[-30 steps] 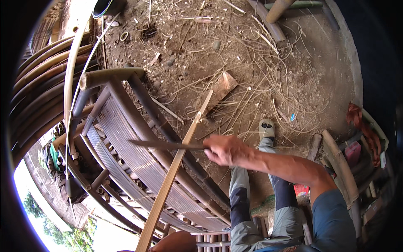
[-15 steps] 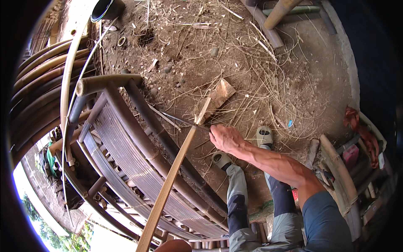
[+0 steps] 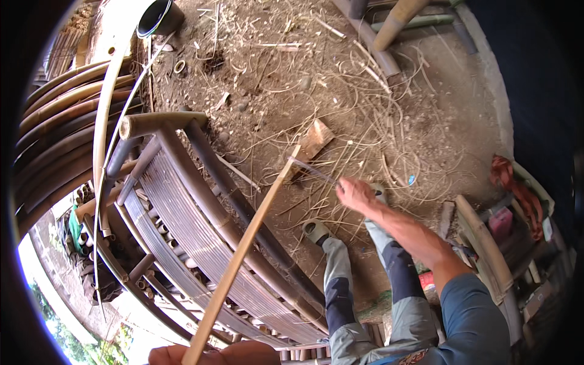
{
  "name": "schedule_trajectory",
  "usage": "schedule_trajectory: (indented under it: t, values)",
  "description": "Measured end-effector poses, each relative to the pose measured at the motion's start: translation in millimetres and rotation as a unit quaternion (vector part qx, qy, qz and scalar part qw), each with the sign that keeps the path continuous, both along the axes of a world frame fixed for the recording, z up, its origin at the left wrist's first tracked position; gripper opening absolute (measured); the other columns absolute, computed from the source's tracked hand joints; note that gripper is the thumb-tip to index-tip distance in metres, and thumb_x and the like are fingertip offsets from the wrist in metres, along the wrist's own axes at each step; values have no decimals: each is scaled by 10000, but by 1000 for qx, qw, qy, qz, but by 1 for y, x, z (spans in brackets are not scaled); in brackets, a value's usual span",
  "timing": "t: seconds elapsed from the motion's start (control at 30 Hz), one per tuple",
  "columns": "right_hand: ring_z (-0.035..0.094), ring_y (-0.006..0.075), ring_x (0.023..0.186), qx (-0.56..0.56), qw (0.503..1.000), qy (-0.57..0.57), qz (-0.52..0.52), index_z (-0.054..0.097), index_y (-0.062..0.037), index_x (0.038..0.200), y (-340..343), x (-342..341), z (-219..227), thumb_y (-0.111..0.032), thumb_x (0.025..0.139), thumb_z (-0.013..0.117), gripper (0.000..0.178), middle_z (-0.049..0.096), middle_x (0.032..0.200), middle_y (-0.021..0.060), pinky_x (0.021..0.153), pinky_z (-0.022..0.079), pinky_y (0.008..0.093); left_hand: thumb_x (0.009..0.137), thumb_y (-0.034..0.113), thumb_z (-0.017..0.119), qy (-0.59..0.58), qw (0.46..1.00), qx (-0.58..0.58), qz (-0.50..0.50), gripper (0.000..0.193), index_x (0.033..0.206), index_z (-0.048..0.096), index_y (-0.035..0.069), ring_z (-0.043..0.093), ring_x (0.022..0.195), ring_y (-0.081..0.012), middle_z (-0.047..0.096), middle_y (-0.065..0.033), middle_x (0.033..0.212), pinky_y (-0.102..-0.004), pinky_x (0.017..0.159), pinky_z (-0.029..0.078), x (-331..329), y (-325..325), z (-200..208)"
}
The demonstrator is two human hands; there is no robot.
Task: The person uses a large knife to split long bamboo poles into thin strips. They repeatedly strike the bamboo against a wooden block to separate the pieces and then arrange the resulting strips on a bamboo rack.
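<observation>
A long pale bamboo strip point(image 3: 240, 252) slants up from the lower edge toward the ground ahead of my feet. Its near end passes through my left hand point(image 3: 243, 354), closed around it at the bottom of the view and partly cut off. My right hand point(image 3: 354, 194) grips a knife with a long, thin dark blade point(image 3: 316, 171); its handle is hidden in the fist. The blade's tip end meets the strip near the far end. Beyond that end a wooden block point(image 3: 317, 139) lies on the dirt, among thin curled shavings point(image 3: 389, 131).
To my left stands a dark bamboo bench point(image 3: 188, 201) with a slatted surface. Curved bamboo poles point(image 3: 61, 134) are stacked behind it. A black bucket point(image 3: 159, 18) sits at the far left. Bamboo pieces and a reddish cloth point(image 3: 517, 194) lie at my right.
My right hand has drawn back to the right, sliding the knife so its tip end now lies at the strip. The left hand has come further into view; the strip's far end shifted slightly.
</observation>
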State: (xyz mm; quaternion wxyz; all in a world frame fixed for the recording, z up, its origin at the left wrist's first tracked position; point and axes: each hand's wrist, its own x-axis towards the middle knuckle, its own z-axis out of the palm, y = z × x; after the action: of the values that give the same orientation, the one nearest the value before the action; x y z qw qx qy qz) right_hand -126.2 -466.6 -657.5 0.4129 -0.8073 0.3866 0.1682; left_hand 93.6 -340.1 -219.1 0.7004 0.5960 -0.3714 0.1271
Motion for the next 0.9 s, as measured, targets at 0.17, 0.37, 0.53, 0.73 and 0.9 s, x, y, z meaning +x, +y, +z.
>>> schedule_trajectory:
  t: [0.17, 0.37, 0.53, 0.73, 0.9]
  values:
    - [571, 124, 507, 499, 703, -233, -449, 501, 63, 1266, 49, 27, 151, -195, 846, 644, 513, 683, 875, 150, 463, 500, 259, 966, 454, 485, 59, 962, -159, 215, 411, 680, 553, 166, 490, 574, -158, 510, 18, 650, -310, 497, 360, -10, 5, 86]
    - [578, 148, 502, 463, 554, -284, -631, 570, 29, 1087, 54, 94, 335, -555, 753, 769, 702, 696, 894, 167, 468, 483, 268, 1023, 347, 466, 346, 924, -69, 147, 323, 1044, 580, 46, 615, 813, -136, 620, -46, 912, -252, 740, 522, -82, 117, 147]
    - [544, 145, 463, 402, 660, -253, -582, 620, -47, 739, 57, 86, 395, -250, 839, 751, 262, 626, 653, 64, 410, 444, 292, 1016, 384, 462, 559, 811, 1, 173, 465, 1304, 502, 21, 626, 816, -134, 626, -41, 913, -285, 743, 549, -166, 194, 196]
    - [553, 157, 498, 336, 777, -272, -458, 620, -14, 757, 129, 69, 459, -316, 831, 767, 344, 603, 668, 58, 422, 475, 295, 901, 337, 650, 331, 804, 482, -108, 456, 1195, 536, 8, 589, 1017, -327, 585, -169, 1114, -422, 880, 489, -219, 279, 237]
    - [563, 132, 513, 348, 782, -365, -367, 632, -23, 762, 213, 66, 539, -297, 834, 767, 313, 614, 664, 37, 453, 471, 287, 912, 445, 634, 281, 766, 566, -122, 701, 1385, 423, -28, 597, 1099, -302, 610, -192, 1165, -407, 946, 470, -148, 354, 173]
